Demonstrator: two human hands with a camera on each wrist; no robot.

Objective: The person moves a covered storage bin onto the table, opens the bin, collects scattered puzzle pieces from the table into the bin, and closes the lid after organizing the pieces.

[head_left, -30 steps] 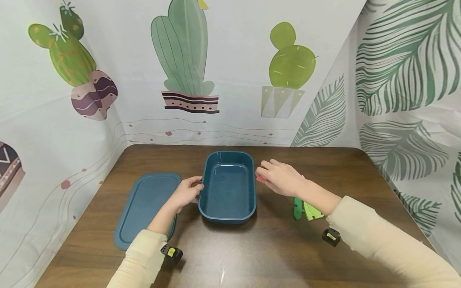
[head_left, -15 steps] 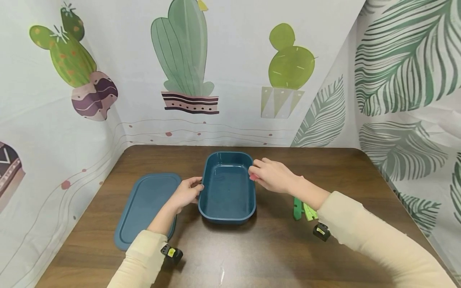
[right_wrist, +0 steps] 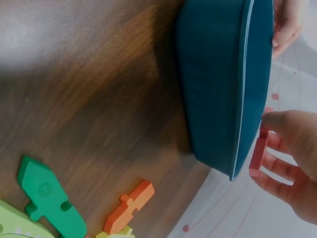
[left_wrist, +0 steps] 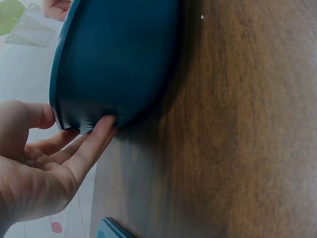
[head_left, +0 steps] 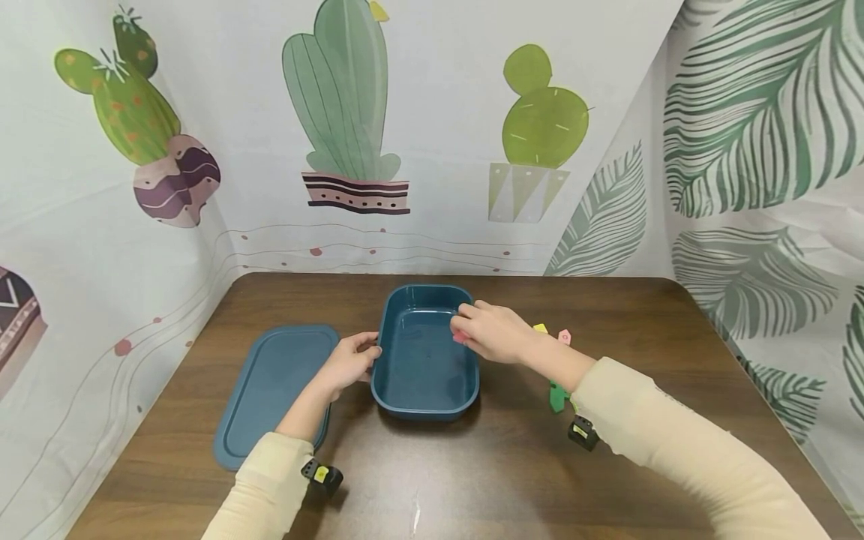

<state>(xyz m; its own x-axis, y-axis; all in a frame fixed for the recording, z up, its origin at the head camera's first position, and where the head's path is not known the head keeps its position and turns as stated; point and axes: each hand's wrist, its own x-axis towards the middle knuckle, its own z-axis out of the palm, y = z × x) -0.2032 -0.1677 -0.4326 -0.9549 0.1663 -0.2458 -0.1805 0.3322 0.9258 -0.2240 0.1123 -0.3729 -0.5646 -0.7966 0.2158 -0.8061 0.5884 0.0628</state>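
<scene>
Right wrist view: the red piece [right_wrist: 258,156], probably light, rigid and best pinched by its edges, is held by the right hand [right_wrist: 304,153] above the right side of the blue box [right_wrist: 213,84]; the left hand [left_wrist: 44,183] grips the box's left rim.

The right grip [head_left: 496,332] holds a pink piece [head_left: 460,338] over the blue container [head_left: 425,379].

A white backdrop [head_left: 448,135] printed with cacti [head_left: 340,97] and leaves [head_left: 763,105] rises behind a brown wood-grain table [head_left: 493,472] catching light.
</scene>
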